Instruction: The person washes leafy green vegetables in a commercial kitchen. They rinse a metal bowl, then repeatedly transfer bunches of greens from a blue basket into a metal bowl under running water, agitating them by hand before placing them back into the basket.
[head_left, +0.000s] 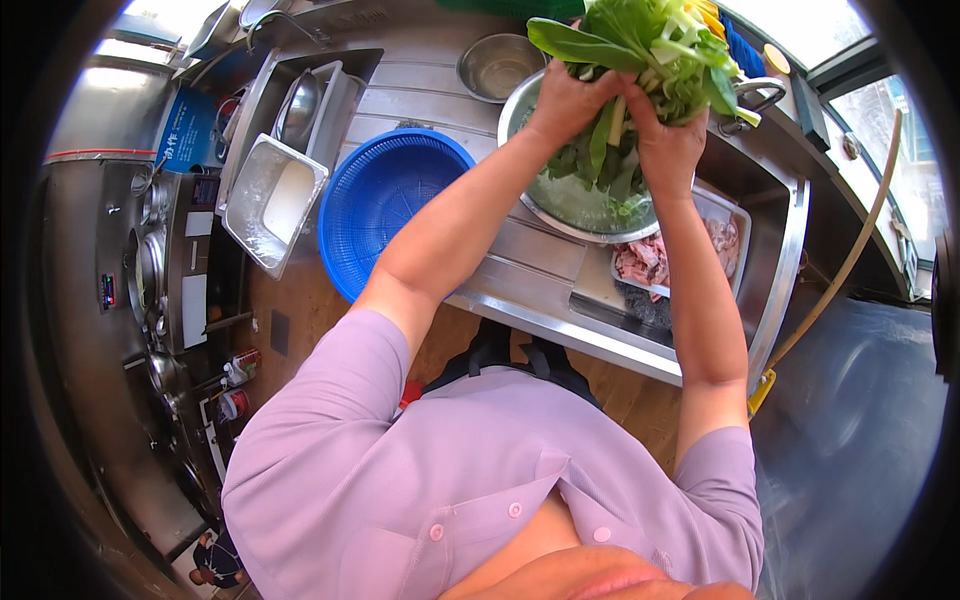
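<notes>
Between both hands I hold a bunch of leafy green vegetables (637, 52) with pale stalks. My left hand (574, 97) grips it from the left, and my right hand (667, 135) grips it from the right, thumbs close together. Below the bunch is a wide metal basin (555, 206) with greenish water and bits of leaf in it. Some leaves hang down over the water; whether they touch it I cannot tell. To the left of the basin sits a blue plastic colander (375, 217) with no vegetables visible inside.
A smaller metal bowl (501, 67) stands behind the basin. Raw meat (643, 259) fills a white tray (741, 247) in the right sink, partly behind my right forearm. A metal pan (274, 199) leans at the left sink. Faucets (761, 90) rise at the back. Another person (217, 559) is far left.
</notes>
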